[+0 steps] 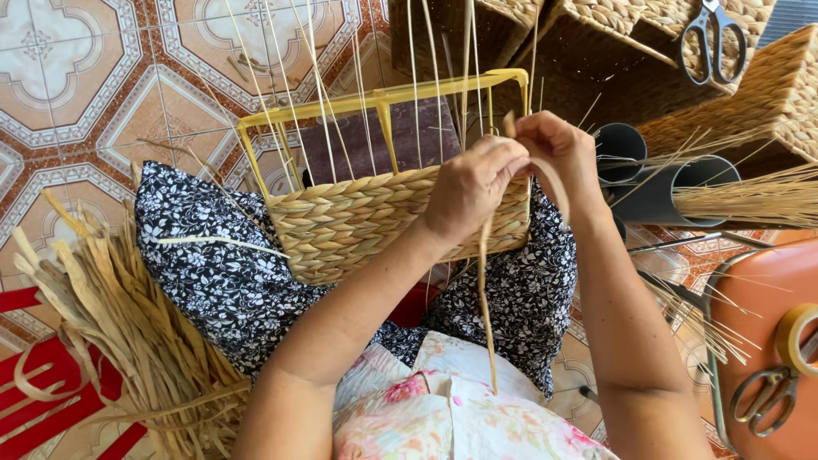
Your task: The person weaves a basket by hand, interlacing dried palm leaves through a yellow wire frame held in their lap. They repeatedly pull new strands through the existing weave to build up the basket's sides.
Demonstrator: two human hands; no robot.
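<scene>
- Fingers of both hands meet at the basket's right corner, centre of the frame: the left hand point(471, 183) is curled shut over the top woven row, pressing it down, and the right hand point(558, 149) pinches one flat strand point(486, 281) closed between thumb and fingers.
- That strand loops over the right hand and hangs down toward the lap, loose end low in the frame, so its free length stays out of the weave.
- One half-woven basket point(358, 221) rests on the lap, tilted toward the camera, likely so the working edge faces the hands.
- One yellow frame point(383, 98) stands inside it; the thin upright stakes point(319, 102) rise past it, too many to count, and the braid runs round them.
- One bundle of dried strips point(128, 332) lies at lower left, beside the knee, within reach of the left arm.
- Finished baskets point(767, 102) fill the upper right; at least three show, though the edges overlap.
- Two pairs of scissors: one point(711, 38) atop the baskets at upper right, one point(763, 396) on the orange lid point(758, 290) at lower right.
- One tape roll point(797, 336) sits just beside the lower scissors.
- Two dark tubes point(673, 183) at right hold thin reeds point(750, 200) lengthwise, which keeps them together.
- Red stool point(43, 409) slats show at lower left, under the strips.
</scene>
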